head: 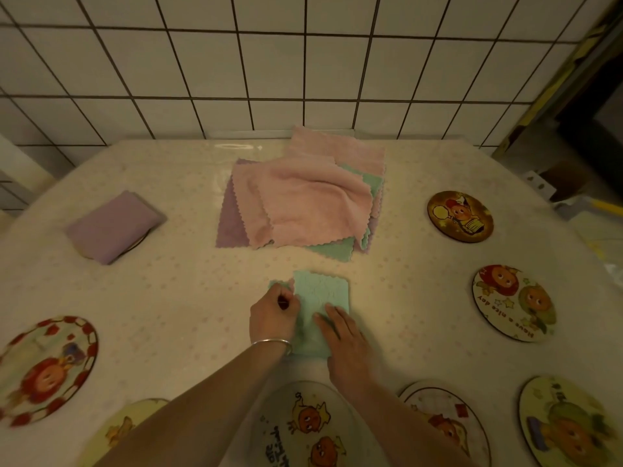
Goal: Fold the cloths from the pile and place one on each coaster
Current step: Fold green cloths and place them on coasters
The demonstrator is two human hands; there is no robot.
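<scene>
A green cloth (320,291), folded into a narrow strip, lies on the table in front of me. My left hand (273,316) pinches its left edge with curled fingers. My right hand (344,338) presses flat on the cloth's lower right part with straight fingers. Behind it sits the pile of cloths (303,200), pink on top, purple and green beneath. A folded purple cloth (114,225) rests on a coaster at the left. Round picture coasters lie bare around me: one at far right (460,216), one right (514,303), one left (47,369), several along the near edge.
The table (168,298) has a pale dotted cover and stands against a white tiled wall (269,62). Near coasters lie at my forearms (303,429), (445,423), (569,423), (124,429). Clutter and a yellow-edged frame stand past the table's right side.
</scene>
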